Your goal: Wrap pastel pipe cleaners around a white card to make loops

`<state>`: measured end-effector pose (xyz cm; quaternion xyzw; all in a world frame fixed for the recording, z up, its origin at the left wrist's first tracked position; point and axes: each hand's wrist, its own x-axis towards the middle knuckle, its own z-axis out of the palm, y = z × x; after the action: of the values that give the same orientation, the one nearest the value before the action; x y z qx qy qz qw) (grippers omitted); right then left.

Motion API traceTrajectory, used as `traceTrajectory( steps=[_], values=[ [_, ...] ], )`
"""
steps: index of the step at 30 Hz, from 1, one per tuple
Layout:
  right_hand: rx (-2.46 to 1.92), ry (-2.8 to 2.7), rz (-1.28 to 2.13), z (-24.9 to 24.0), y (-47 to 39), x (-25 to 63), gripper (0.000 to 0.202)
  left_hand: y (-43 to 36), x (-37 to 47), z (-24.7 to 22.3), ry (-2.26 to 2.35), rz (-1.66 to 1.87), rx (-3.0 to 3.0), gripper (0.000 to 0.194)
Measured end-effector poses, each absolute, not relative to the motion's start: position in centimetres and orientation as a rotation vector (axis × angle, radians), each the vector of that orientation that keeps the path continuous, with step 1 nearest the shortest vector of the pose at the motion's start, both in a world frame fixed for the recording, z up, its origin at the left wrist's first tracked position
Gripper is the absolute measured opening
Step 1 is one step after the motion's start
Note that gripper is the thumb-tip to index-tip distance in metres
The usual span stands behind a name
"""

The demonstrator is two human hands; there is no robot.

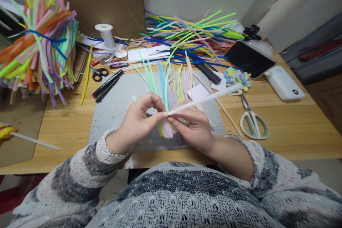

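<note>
A white pipe cleaner is held over the near middle of the grey mat, its near end pinched between the thumb and forefinger of the left hand, which is closed on it; from there it runs out toward two o'clock, its far tip ending over the pastel fuzzy flower. The right hand is curled shut beneath it, closed around the folded ends of a pastel bundle of lilac, yellow and green stems that fans away toward twelve o'clock. The step in hand appears to be the binding of the bundle, with the white stem laid at its base. The next move seems to call for a firm grip on the bundle while the white stem is wound tightly round it, so that the fan is not let slip. On the surface, pale green scissors lie at three o'clock, black markers at ten o'clock, a spool at eleven o'clock, and a loose heap of coloured stems at one o'clock.
</note>
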<state>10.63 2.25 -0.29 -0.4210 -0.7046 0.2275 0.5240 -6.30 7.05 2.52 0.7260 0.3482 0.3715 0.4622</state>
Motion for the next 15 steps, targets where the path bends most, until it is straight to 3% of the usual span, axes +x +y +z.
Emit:
traceTrajectory(
  steps=[15],
  values=[
    [-0.899, -1.702, 0.546, -0.41, 2.52, 10.45, 0.010, 7.85, -6.40, 2.70, 0.831, 0.674, 1.384, 0.028]
  ],
)
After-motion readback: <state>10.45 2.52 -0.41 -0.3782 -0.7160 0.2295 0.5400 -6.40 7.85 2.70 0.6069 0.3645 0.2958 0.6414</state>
